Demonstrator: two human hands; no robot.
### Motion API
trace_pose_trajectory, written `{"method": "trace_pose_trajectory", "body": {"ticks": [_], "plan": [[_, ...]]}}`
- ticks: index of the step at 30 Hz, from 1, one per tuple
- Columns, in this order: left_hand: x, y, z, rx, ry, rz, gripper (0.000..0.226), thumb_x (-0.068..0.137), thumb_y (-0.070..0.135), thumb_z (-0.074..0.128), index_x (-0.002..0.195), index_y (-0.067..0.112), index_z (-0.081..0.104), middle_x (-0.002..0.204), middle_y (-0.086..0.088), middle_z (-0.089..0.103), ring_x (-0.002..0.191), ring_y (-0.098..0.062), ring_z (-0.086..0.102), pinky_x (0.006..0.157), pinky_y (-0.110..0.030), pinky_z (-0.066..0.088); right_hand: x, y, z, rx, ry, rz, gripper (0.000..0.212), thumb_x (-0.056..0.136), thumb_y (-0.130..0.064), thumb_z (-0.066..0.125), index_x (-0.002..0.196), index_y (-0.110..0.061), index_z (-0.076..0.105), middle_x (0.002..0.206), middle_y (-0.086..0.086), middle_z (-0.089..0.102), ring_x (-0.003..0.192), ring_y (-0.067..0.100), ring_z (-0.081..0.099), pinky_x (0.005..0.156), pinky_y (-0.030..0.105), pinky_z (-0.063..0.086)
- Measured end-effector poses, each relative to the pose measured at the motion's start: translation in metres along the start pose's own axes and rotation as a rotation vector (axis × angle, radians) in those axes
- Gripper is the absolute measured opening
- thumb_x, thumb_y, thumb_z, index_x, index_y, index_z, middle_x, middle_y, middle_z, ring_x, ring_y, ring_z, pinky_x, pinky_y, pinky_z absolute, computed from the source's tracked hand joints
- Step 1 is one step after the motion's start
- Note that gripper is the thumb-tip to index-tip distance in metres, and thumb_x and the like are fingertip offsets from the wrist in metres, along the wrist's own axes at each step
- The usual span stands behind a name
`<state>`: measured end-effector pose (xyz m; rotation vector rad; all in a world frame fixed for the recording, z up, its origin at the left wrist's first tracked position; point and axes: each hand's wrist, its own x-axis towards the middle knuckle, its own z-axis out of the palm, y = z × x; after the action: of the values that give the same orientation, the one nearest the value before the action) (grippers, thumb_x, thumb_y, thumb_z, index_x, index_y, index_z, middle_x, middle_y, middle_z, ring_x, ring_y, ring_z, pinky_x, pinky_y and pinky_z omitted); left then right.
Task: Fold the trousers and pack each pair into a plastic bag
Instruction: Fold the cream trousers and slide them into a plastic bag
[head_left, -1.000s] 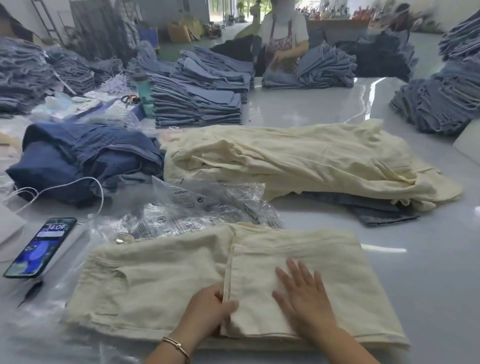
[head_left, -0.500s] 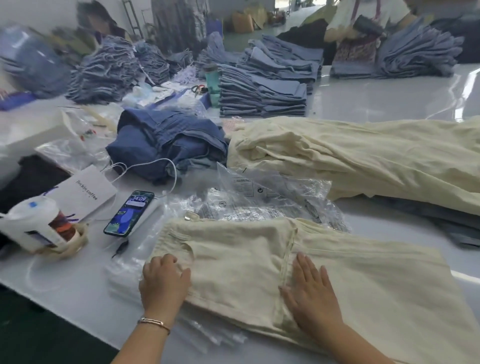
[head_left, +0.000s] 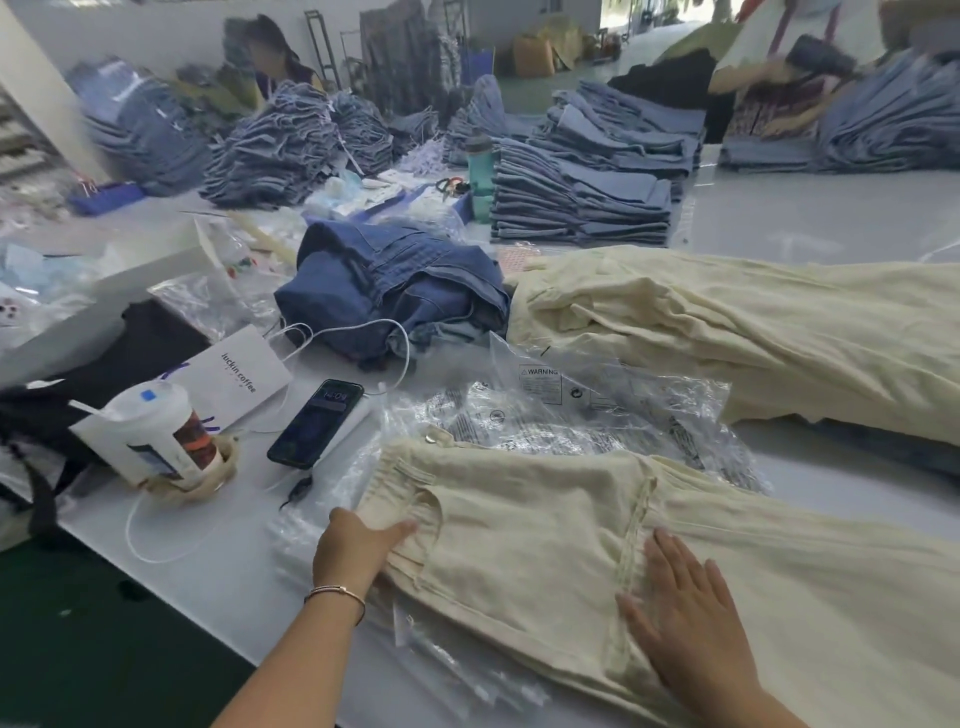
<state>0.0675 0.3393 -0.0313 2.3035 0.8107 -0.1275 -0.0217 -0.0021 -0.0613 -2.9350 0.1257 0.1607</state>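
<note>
The folded cream trousers (head_left: 545, 540) lie on the white counter (head_left: 197, 577), over clear plastic bags (head_left: 571, 415); the left hand (head_left: 353, 545) has its grip at the waistband edge, thumb on top of the cloth and fingers tucked out of sight beneath; the right hand (head_left: 691, 618) lies flat with its grip released, fingers straight, pressing beside the fold seam; behind them sprawls a pile of cream trousers (head_left: 727, 332); a phone (head_left: 317, 422) and a coffee cup (head_left: 156, 436) sit to the left; stacked jeans (head_left: 582, 208) stand farther back.
</note>
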Motion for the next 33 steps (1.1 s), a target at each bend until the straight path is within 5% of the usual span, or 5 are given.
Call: {"method": "trace_pose_trajectory", "body": {"ticks": [11,18,23,27,33], "plan": [[-0.021,0.041,-0.020,-0.019,0.046,0.209,0.019,0.073,0.015,0.065,0.073,0.008,0.047,0.071,-0.004,0.054,0.060,-0.021,0.047,0.052,-0.030,0.035,-0.001,0.004,-0.005,0.051,-0.031,-0.013,0.076,0.094,-0.063,0.025,0.154,-0.022,0.002,0.161,-0.008,-0.007,0.147,0.007,-0.007,0.117,0.033,-0.009],[-0.153,0.150,-0.022,-0.217,0.120,0.636,0.018,0.069,0.016,0.070,0.074,0.014,0.054,0.065,-0.002,0.057,0.059,-0.019,0.050,0.049,-0.028,0.037,-0.009,0.017,-0.099,1.228,-0.086,0.114,0.034,0.092,-0.046,0.053,0.123,-0.031,0.054,0.130,0.001,0.059,0.112,0.013,0.059,0.097,0.038,0.046],[-0.273,0.206,0.036,-0.328,-0.322,1.103,0.025,0.073,0.021,0.073,0.075,0.021,0.049,0.061,0.012,0.050,0.053,-0.003,0.045,0.049,-0.016,0.037,-0.036,0.075,-0.179,1.723,-0.206,-0.055,0.063,0.081,-0.064,0.056,0.128,-0.021,0.055,0.116,0.019,0.066,0.101,0.034,0.066,0.077,0.049,0.055],[-0.323,0.215,0.094,-0.352,-0.840,1.166,0.027,0.084,0.033,0.068,0.106,0.021,0.058,0.094,0.010,0.067,0.088,-0.005,0.066,0.081,-0.025,0.054,-0.056,0.146,-0.197,1.595,0.036,0.045,0.028,0.076,-0.012,0.068,0.103,-0.004,0.068,0.097,0.022,0.069,0.088,0.036,0.066,0.079,0.043,0.052],[-0.288,0.195,0.163,0.081,-0.240,1.269,0.021,0.088,0.035,0.056,0.104,0.024,0.064,0.105,0.008,0.065,0.101,-0.010,0.056,0.092,-0.033,0.045,-0.067,0.231,-0.144,1.330,0.115,0.518,0.034,0.073,0.011,0.062,0.101,-0.008,0.065,0.096,0.018,0.071,0.089,0.040,0.066,0.085,0.052,0.054]]}}
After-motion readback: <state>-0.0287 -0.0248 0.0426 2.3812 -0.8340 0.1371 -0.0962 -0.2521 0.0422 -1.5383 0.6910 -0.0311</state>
